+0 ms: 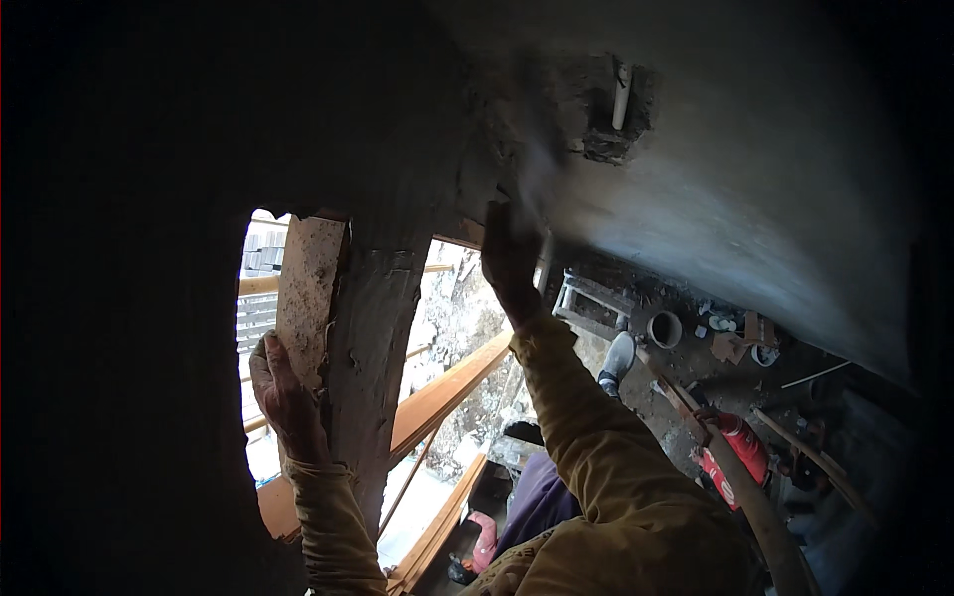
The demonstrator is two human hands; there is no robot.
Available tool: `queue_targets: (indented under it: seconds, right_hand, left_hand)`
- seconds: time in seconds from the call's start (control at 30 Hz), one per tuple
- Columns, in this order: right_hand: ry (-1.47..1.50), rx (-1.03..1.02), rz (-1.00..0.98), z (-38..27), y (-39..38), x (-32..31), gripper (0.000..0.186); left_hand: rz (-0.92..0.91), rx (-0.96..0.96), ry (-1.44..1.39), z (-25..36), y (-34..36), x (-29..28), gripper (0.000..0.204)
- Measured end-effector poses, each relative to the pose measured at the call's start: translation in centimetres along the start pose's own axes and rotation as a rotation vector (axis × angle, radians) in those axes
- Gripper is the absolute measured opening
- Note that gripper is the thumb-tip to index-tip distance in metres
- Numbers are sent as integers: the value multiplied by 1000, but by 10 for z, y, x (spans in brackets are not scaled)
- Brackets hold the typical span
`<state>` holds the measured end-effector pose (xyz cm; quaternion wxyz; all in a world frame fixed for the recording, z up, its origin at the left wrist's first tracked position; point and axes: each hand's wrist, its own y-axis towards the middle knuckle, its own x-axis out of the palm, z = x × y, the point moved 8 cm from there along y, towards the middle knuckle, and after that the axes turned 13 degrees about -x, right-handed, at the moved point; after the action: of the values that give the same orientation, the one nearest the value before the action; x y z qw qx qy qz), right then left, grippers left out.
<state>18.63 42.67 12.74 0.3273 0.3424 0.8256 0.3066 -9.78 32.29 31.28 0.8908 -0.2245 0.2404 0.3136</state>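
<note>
The speckled board stands upright, one piece only, along the right side of the left opening, beside a grey pillar. We see two hands: the left hand lies against the board's lower part, fingers bent at its face and edge, though we cannot tell how tightly they close on it. The right hand is raised near the wall, dark and blurred at the fingers, so we cannot tell how far open it is or whether it has hold of anything. We count two yellow-brown sleeves, a left sleeve and a right sleeve. Beyond the pillar is one right opening, crossed by orange-brown planks whose number we cannot settle. Higher up, one pale pipe sits in a rough recess. Below, we make out one pale shoe, one round bucket, one wooden frame and two poles, a nearer pole and a farther pole. Close to the nearer pole is one person in red; lower down shows one pink sleeve.
</note>
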Motion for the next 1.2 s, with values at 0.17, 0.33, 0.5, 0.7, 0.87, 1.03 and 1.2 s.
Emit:
queue_targets:
  seconds: [0.17, 0.33, 0.5, 0.7, 0.87, 1.03, 1.2]
  right_hand:
    - [438, 448, -259, 36, -11, 23, 26]
    - [467, 506, -55, 23, -13, -5, 25]
    - [421, 804, -502, 41, -34, 45, 24]
    - [305, 372, -203, 35, -17, 5, 18]
    - [483, 311, -16, 28, -12, 16, 21]
    - [341, 551, -372, 48, -29, 34, 25]
    - [539, 534, -83, 42, -31, 13, 29]
  left_hand:
    - [80, 108, 104, 13, -7, -2, 54]
    - [11, 69, -5, 4, -3, 2, 54]
    - [19, 86, 62, 8, -2, 2, 56]
    - [-20, 79, 9, 5, -3, 2, 59]
    - [25, 66, 68, 3, -2, 2, 60]
    - [162, 115, 214, 10, -7, -7, 57]
    - [58, 112, 95, 2, 1, -2, 62]
